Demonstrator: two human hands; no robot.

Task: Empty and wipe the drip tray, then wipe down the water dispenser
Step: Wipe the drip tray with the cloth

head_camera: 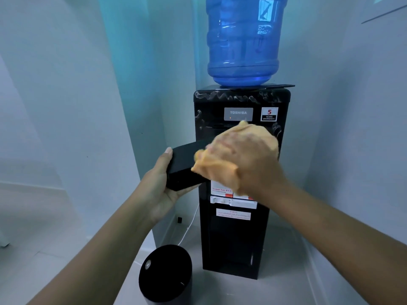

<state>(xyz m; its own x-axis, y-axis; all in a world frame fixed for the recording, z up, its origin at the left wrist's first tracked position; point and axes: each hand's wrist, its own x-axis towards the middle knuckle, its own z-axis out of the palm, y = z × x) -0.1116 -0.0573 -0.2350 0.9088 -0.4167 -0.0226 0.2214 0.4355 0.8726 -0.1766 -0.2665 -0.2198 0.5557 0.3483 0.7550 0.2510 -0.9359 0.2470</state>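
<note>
My left hand [161, 181] grips the black drip tray [184, 166] from its left end and holds it in the air in front of the black water dispenser [237, 238]. My right hand [244, 161] holds a bunched orange cloth [253, 133] and presses it onto the tray's right part. The cloth and hand hide the dispenser's tap area. A blue water bottle [242, 40] stands upside down on top of the dispenser.
A black round bin [166, 274] stands on the floor to the lower left of the dispenser. A white cable [189, 227] runs along the floor beside it. Pale walls close in on the left, right and behind.
</note>
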